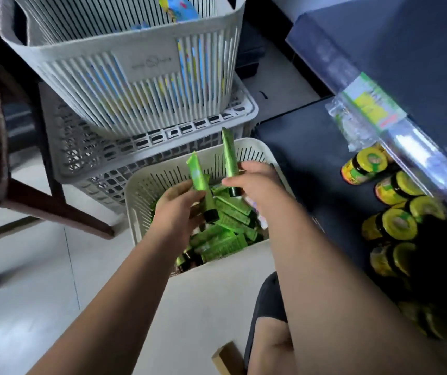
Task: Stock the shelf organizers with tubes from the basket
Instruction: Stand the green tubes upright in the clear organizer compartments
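Observation:
A cream slatted basket (146,185) on the floor holds several green tubes with black caps (225,234). My left hand (176,209) grips one green tube (199,175) over the basket, its crimped end up and its cap down. My right hand (254,180) holds a second green tube (229,155) nearly upright, black cap at the bottom. Both hands hover just above the pile. The shelf organizers cannot be made out.
Two grey baskets (125,71) are stacked behind, the upper one with colourful packs. A dark blue shelf unit (379,50) stands at right, with yellow-lidded jars (395,226) on a lower level. A wooden chair leg (54,209) is at left. My knee (268,307) is below.

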Demonstrator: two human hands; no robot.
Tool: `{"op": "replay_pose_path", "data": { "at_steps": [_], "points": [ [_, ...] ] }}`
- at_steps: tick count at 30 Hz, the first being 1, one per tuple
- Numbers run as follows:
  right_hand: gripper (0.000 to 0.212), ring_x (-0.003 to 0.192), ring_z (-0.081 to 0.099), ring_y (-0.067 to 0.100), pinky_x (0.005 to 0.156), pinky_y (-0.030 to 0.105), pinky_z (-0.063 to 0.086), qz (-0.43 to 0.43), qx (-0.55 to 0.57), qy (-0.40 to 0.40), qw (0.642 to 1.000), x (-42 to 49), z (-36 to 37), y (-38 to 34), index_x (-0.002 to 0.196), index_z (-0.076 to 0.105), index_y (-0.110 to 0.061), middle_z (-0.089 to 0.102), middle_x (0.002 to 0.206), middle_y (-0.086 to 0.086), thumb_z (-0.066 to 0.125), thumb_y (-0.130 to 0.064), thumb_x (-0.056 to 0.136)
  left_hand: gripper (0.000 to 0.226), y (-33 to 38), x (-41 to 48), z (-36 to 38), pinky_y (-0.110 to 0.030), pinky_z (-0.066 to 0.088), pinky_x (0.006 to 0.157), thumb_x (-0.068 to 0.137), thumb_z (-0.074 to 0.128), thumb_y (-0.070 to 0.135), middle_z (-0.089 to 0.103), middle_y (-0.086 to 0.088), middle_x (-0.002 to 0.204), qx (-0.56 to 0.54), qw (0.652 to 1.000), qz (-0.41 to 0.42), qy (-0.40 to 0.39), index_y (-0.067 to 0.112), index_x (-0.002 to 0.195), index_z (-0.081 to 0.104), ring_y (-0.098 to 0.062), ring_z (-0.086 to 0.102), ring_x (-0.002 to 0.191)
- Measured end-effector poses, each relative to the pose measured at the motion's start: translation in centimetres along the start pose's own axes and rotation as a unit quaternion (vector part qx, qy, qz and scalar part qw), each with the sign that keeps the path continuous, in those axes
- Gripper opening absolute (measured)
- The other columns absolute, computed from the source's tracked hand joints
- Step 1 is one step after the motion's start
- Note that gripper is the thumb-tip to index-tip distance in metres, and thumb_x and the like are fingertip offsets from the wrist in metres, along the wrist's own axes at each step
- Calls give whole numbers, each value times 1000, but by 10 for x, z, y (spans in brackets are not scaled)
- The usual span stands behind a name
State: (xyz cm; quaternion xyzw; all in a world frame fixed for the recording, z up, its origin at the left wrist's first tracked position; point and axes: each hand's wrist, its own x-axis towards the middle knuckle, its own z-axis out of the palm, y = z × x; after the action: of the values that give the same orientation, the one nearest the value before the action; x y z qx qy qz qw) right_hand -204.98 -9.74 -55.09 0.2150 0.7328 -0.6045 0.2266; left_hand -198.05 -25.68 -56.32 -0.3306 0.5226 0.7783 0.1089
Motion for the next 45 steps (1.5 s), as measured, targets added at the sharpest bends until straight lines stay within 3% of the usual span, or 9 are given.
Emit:
{"op": "replay_pose_path", "data": {
  "at_steps": [5, 9, 14, 18, 21, 23, 30, 34, 45],
  "points": [
    [25, 71, 72, 10, 76, 31, 61, -138, -38, 17, 990, -57, -24, -36, 75, 67, -25, 73, 69, -9, 91, -16, 72, 29, 35, -39, 17, -38, 60, 69, 97, 55, -3, 75, -13, 90, 28, 991, 81, -105, 6, 123, 61, -25, 73, 80],
    [22, 85, 76, 18, 87, 40, 61, -184, -23, 40, 982, -100, -56, -48, 82, 71, -24, 79, 84, -2, 90, -20, 73, 22, 55, -72, 48, -34, 61, 75, 95, 61, 0, 73, -14, 96, 42, 984, 98, -144, 4, 117, 64, -24, 71, 83],
    [16, 66, 62, -7, 65, 8, 49, -227, 66, 98, 967, -149, -100, -50, 83, 68, -26, 69, 75, -17, 84, -23, 82, 14, 69, -122, 107, -27, 59, 70, 93, 61, -2, 74, -8, 90, 65, 962, 145, -224, 7, 104, 64, -17, 72, 77],
    [11, 77, 63, 4, 72, 19, 49, -262, 160, 174, 935, -182, -124, -55, 95, 76, -19, 74, 88, -6, 79, -27, 87, 25, 77, -161, 150, -38, 52, 81, 91, 65, 4, 69, -14, 93, 79, 942, 167, -280, 4, 116, 63, -20, 66, 75],
    [14, 65, 60, 4, 59, 18, 49, -269, 224, 221, 910, -211, -152, -57, 99, 77, -14, 72, 81, -4, 73, -26, 92, 21, 81, -183, 178, -28, 55, 67, 91, 65, 0, 71, -5, 82, 96, 928, 188, -306, 6, 111, 63, -14, 67, 65],
    [17, 76, 68, 12, 71, 30, 56, -277, 243, 224, 902, -229, -176, -56, 103, 77, -14, 78, 92, 4, 76, -22, 89, 24, 81, -198, 197, -26, 56, 65, 89, 66, -1, 73, -7, 90, 111, 916, 200, -328, 5, 113, 65, -16, 70, 72],
    [19, 88, 71, 21, 77, 38, 57, -292, 175, 289, 894, -323, -280, -25, 108, 73, -13, 77, 102, 10, 75, -12, 89, 33, 46, -269, 271, -37, 62, 76, 89, 70, -3, 75, -20, 107, 203, 843, 228, -444, 0, 120, 60, -32, 74, 93],
    [14, 88, 71, 18, 78, 34, 57, -276, 145, 351, 883, -384, -335, 11, 102, 73, -13, 76, 99, 7, 72, -7, 89, 23, 8, -322, 318, -30, 61, 71, 92, 72, 7, 76, -9, 99, 257, 787, 227, -513, 6, 113, 64, -19, 73, 85],
    [29, 77, 63, 13, 73, 31, 54, -255, 147, 528, 797, -521, -441, 122, 100, 67, -28, 64, 81, -6, 70, -1, 89, 35, -83, -445, 424, -41, 63, 81, 87, 77, 5, 64, -10, 96, 318, 692, 247, -599, 20, 109, 53, -23, 68, 87]
  ]
}}
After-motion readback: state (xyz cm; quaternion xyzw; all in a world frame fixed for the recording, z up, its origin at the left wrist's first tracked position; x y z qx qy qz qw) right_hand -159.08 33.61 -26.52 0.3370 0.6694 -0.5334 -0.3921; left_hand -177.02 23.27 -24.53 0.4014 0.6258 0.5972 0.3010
